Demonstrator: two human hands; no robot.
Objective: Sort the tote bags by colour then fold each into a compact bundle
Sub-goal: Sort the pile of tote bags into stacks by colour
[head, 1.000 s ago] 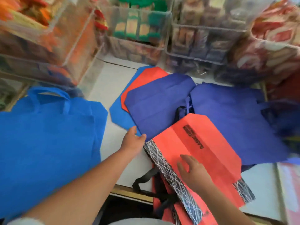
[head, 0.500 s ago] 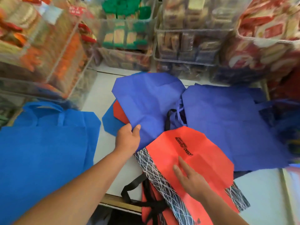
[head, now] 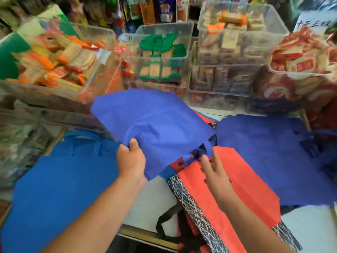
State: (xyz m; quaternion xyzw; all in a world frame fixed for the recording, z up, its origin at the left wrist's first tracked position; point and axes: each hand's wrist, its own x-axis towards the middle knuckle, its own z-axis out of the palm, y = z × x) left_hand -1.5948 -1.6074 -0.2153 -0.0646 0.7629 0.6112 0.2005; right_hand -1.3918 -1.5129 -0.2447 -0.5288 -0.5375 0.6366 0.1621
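The left hand (head: 130, 159) has its fingers hidden under the lifted violet-blue tote bag (head: 160, 125); only the thumb shows. Blur at centre hides whether the right hand (head: 213, 168) pinches that bag's handles. The bright blue tote bag (head: 60, 189) is cut off at lower left, the orange tote bag (head: 237, 179) at the bottom edge.

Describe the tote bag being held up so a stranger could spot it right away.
On the white counter before the clear snack bins, look at the middle of the spread bags. The indigo tote bag is gripped at its near edge by the left hand. Unlike the matching indigo bag flat to its right and the brighter blue bag left, it is lifted and crumpled.
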